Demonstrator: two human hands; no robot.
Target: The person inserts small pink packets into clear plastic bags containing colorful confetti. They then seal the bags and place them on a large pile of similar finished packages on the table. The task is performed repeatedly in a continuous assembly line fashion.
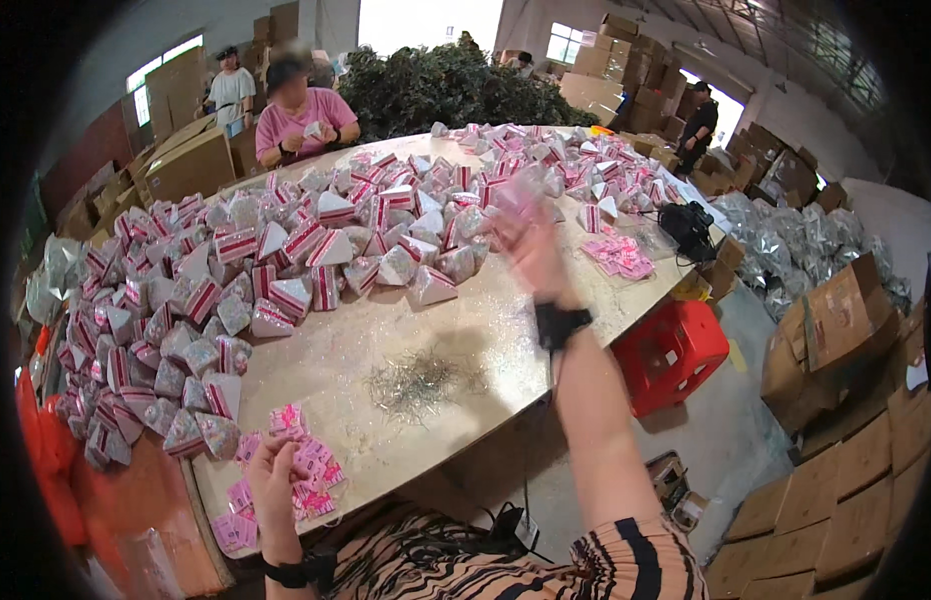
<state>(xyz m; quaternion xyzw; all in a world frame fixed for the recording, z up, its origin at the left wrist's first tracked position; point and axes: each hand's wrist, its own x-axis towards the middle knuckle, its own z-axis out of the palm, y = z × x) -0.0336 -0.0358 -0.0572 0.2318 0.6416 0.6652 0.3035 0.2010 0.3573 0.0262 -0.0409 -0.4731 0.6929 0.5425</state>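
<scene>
My left hand point(277, 476) is at the table's near left corner, over a loose spread of small pink printed cards point(320, 462). Its thumb and fingers are pinched together; anything between them is too small to make out. My right hand point(532, 250) reaches out over the table, smeared by motion, beside the large heap of wedge-shaped, cake-slice-like pieces point(434, 285). These are white and glittery with pink and red stripes. A pinkish blur shows at its fingertips, and I cannot tell whether it is held. Between my hands lies a pile of thin silvery pins or wires point(414, 384).
More pink cards point(620, 256) and a black object point(689, 230) lie at the table's right. Beside it stands a red plastic stool point(672, 356). Cardboard boxes point(836, 490) fill the right. A person in pink point(304, 122) works across the table; others stand farther back.
</scene>
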